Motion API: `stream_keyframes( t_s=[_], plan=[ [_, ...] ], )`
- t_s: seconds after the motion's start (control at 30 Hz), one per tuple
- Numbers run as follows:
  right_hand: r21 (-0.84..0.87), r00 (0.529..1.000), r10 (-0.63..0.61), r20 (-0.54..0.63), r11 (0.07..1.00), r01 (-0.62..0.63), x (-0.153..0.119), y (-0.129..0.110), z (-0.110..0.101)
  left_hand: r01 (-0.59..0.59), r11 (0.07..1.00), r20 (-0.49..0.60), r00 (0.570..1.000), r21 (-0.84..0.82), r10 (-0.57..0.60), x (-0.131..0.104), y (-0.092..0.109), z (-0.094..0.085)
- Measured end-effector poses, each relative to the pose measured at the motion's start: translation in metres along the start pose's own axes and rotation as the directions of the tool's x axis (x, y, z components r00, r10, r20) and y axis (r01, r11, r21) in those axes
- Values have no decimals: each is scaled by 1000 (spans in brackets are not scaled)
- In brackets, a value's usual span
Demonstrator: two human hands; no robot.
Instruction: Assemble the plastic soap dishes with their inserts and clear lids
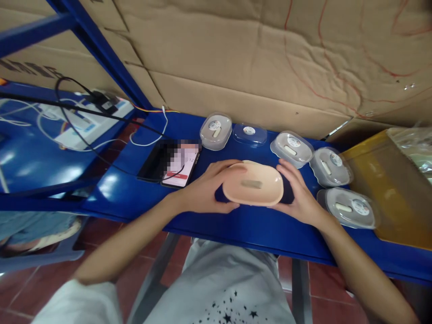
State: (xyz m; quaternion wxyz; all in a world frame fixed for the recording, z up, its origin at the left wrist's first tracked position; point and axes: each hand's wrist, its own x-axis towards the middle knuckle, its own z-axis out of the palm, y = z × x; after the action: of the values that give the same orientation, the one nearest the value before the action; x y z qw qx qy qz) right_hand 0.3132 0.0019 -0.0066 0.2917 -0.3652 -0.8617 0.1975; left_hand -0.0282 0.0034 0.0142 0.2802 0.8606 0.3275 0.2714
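A peach-coloured oval dish with a small greyish strip at its middle is held over the blue table. My left hand grips its left side, thumb below and fingers along the upper edge. On the right side, my right hand has its thumb at the lower edge and its fingers by the upper right rim. Behind the dish are a clear-lidded box, a clear lid with a round sticker and another lidded box. Two more lidded boxes stand to the right.
A phone in an open black case lies left of the dish, with a cable across it. Farther left are a power strip and a blue metal frame. A cardboard box stands at the right, and cardboard lines the back.
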Motion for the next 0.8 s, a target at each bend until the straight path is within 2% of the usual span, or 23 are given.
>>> stream_keyframes(
  t_s=[0.13,0.2,0.33,0.5,0.63,0.8],
  plan=[
    [-30,999,32,-15,999,-32,-1,12,-1,-145,986,6,989,-84,146,43,-25,7],
    [-51,999,48,10,998,-48,0,18,2,-148,983,-4,989,-111,149,52,-39,13],
    [-99,995,58,80,994,-50,-4,18,10,-80,992,63,994,-99,86,44,-53,23],
    [-132,994,62,92,990,-50,-5,11,11,-71,997,97,993,-32,73,36,-51,26],
    [-115,996,49,76,993,-40,-2,13,10,-44,999,70,997,-26,46,39,-52,27],
    [-148,993,56,101,988,-41,-3,16,11,-42,998,111,993,39,37,35,-57,29]
  ],
)
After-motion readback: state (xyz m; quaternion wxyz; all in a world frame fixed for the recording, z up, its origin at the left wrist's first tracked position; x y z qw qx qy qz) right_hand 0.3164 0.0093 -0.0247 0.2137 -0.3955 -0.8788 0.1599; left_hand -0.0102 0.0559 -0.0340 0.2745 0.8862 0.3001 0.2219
